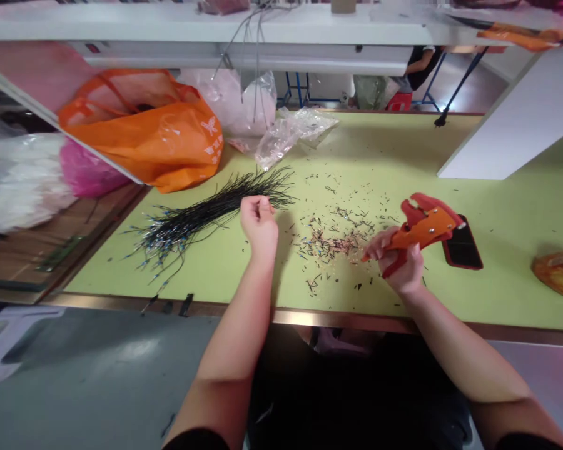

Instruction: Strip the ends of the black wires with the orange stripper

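Observation:
A bundle of thin black wires (211,206) lies slantwise on the yellow-green table, with blue and silvery tips at its lower left end. Over the bundle's right end is my left hand (259,222), its fingers curled and pressed together; whether they pinch a wire is hidden. My right hand (406,269) grips the handles of a red and orange wire stripper (425,226), its head raised above the table and pointing away from me. Between my hands, short black wire offcuts and coppery bits (335,240) are strewn over the table.
A black phone (463,244) lies behind the stripper. An orange bag (169,140) and clear plastic bags (295,131) stand at the back left. At right are a white panel (511,125) and an amber container (560,273). A shelf (169,25) spans above; a person (422,65) sits beyond.

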A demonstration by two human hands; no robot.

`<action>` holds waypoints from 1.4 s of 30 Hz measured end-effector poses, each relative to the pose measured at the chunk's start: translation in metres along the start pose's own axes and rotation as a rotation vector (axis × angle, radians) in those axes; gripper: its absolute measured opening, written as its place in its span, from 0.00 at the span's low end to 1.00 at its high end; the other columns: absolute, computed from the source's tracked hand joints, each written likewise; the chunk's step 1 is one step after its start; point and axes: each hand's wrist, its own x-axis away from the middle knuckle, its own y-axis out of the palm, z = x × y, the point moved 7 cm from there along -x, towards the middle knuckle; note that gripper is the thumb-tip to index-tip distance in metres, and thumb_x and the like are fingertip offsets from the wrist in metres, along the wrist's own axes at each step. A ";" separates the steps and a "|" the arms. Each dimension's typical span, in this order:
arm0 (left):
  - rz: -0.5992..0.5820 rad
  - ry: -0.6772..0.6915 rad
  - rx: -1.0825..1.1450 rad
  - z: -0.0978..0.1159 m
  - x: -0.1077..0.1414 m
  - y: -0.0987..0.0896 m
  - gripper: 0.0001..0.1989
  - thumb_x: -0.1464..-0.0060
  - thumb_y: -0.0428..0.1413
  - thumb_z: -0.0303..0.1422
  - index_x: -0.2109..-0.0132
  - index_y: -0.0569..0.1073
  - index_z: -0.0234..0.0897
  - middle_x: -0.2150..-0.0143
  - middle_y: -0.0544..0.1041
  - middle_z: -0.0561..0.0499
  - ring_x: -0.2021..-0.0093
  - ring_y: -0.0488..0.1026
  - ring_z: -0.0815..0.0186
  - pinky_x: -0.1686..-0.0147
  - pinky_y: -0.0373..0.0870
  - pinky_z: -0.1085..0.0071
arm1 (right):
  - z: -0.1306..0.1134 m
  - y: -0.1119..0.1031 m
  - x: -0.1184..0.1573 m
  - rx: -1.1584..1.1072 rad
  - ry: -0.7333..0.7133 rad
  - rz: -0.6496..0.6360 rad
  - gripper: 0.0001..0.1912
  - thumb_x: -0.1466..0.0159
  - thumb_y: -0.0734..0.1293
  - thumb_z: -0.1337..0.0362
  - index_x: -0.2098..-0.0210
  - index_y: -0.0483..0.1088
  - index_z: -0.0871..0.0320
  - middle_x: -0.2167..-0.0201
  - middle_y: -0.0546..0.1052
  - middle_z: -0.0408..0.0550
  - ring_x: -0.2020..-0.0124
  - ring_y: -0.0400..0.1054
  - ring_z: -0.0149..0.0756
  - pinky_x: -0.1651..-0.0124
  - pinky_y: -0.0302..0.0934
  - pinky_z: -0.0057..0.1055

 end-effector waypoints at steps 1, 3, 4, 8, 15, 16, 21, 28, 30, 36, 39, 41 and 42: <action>-0.022 0.006 -0.014 -0.002 -0.002 0.001 0.18 0.23 0.50 0.46 0.58 0.72 0.39 0.72 0.73 0.59 0.71 0.73 0.75 0.70 0.67 0.74 | 0.000 -0.003 -0.003 -0.022 0.025 0.026 0.26 0.32 0.69 0.35 0.65 0.72 0.53 0.75 0.68 0.41 0.75 0.64 0.36 0.67 0.69 0.37; -0.102 0.029 -0.059 0.003 0.004 0.011 0.17 0.25 0.52 0.46 0.56 0.75 0.39 0.71 0.77 0.56 0.72 0.74 0.72 0.70 0.68 0.72 | 0.007 -0.006 -0.007 -0.034 0.113 0.034 0.27 0.34 0.70 0.34 0.65 0.73 0.53 0.74 0.70 0.43 0.73 0.66 0.38 0.66 0.71 0.38; -0.173 0.044 -0.095 0.009 0.011 0.019 0.16 0.25 0.53 0.45 0.55 0.77 0.39 0.69 0.79 0.55 0.73 0.74 0.71 0.71 0.68 0.72 | 0.013 -0.006 -0.009 -0.041 0.162 0.019 0.28 0.35 0.70 0.33 0.64 0.74 0.53 0.74 0.70 0.44 0.72 0.67 0.39 0.66 0.71 0.39; -0.325 0.198 -0.183 0.048 0.045 0.040 0.12 0.29 0.56 0.39 0.56 0.82 0.38 0.67 0.84 0.52 0.74 0.73 0.71 0.69 0.68 0.73 | 0.037 0.006 -0.006 -0.105 0.335 -0.113 0.34 0.35 0.67 0.28 0.60 0.75 0.55 0.70 0.76 0.48 0.70 0.72 0.42 0.65 0.73 0.40; -0.380 0.434 -0.223 0.085 0.060 0.041 0.10 0.31 0.58 0.33 0.59 0.84 0.39 0.73 0.81 0.54 0.75 0.74 0.70 0.71 0.65 0.73 | 0.055 0.024 0.008 -0.171 0.507 -0.298 0.38 0.34 0.64 0.26 0.53 0.75 0.56 0.63 0.81 0.54 0.59 0.80 0.48 0.59 0.76 0.42; -0.389 0.450 -0.223 0.088 0.061 0.041 0.10 0.31 0.58 0.33 0.59 0.84 0.39 0.73 0.81 0.54 0.74 0.74 0.70 0.71 0.65 0.73 | 0.056 0.025 0.009 -0.171 0.513 -0.310 0.38 0.34 0.63 0.26 0.52 0.75 0.56 0.63 0.82 0.55 0.58 0.81 0.49 0.58 0.77 0.42; -0.390 0.560 -0.169 0.103 0.068 0.040 0.10 0.30 0.58 0.31 0.60 0.82 0.40 0.76 0.79 0.57 0.76 0.75 0.70 0.71 0.68 0.72 | 0.061 0.027 0.010 -0.177 0.513 -0.348 0.39 0.31 0.62 0.27 0.49 0.74 0.57 0.58 0.83 0.57 0.53 0.81 0.50 0.51 0.79 0.47; -0.378 0.650 -0.103 0.110 0.076 0.039 0.03 0.31 0.60 0.29 0.56 0.79 0.41 0.76 0.79 0.59 0.77 0.74 0.72 0.72 0.70 0.73 | 0.066 0.021 0.011 -0.178 0.507 -0.273 0.39 0.33 0.63 0.26 0.48 0.74 0.56 0.55 0.83 0.57 0.50 0.81 0.51 0.50 0.80 0.50; -0.391 0.656 -0.104 0.111 0.077 0.039 0.03 0.31 0.60 0.30 0.55 0.79 0.41 0.75 0.80 0.59 0.77 0.74 0.72 0.71 0.70 0.73 | 0.067 0.020 0.011 -0.183 0.500 -0.262 0.39 0.33 0.62 0.25 0.48 0.74 0.55 0.58 0.83 0.55 0.53 0.81 0.50 0.54 0.80 0.47; -0.416 0.665 -0.095 0.114 0.080 0.039 0.04 0.32 0.59 0.29 0.53 0.78 0.43 0.75 0.80 0.59 0.76 0.75 0.71 0.72 0.68 0.71 | 0.064 0.015 0.010 -0.122 0.468 -0.165 0.38 0.36 0.65 0.25 0.51 0.74 0.53 0.65 0.80 0.52 0.60 0.80 0.49 0.62 0.80 0.45; -0.403 0.683 -0.064 0.117 0.080 0.038 0.05 0.32 0.60 0.28 0.52 0.77 0.43 0.76 0.79 0.60 0.77 0.74 0.72 0.73 0.68 0.71 | 0.061 0.015 0.010 -0.058 0.447 -0.162 0.37 0.37 0.64 0.24 0.57 0.75 0.53 0.70 0.77 0.50 0.61 0.80 0.50 0.65 0.80 0.44; -0.396 0.685 -0.040 0.118 0.080 0.037 0.05 0.33 0.60 0.28 0.52 0.76 0.43 0.75 0.79 0.60 0.77 0.74 0.72 0.73 0.67 0.72 | 0.059 0.016 0.010 -0.028 0.433 -0.187 0.38 0.37 0.63 0.23 0.63 0.75 0.53 0.74 0.75 0.49 0.63 0.80 0.49 0.67 0.79 0.43; -0.395 0.684 -0.033 0.119 0.080 0.037 0.05 0.33 0.61 0.28 0.52 0.76 0.43 0.75 0.79 0.60 0.77 0.74 0.72 0.74 0.67 0.72 | 0.059 0.017 0.010 -0.024 0.425 -0.201 0.38 0.36 0.62 0.23 0.66 0.74 0.53 0.75 0.74 0.48 0.64 0.80 0.49 0.67 0.79 0.43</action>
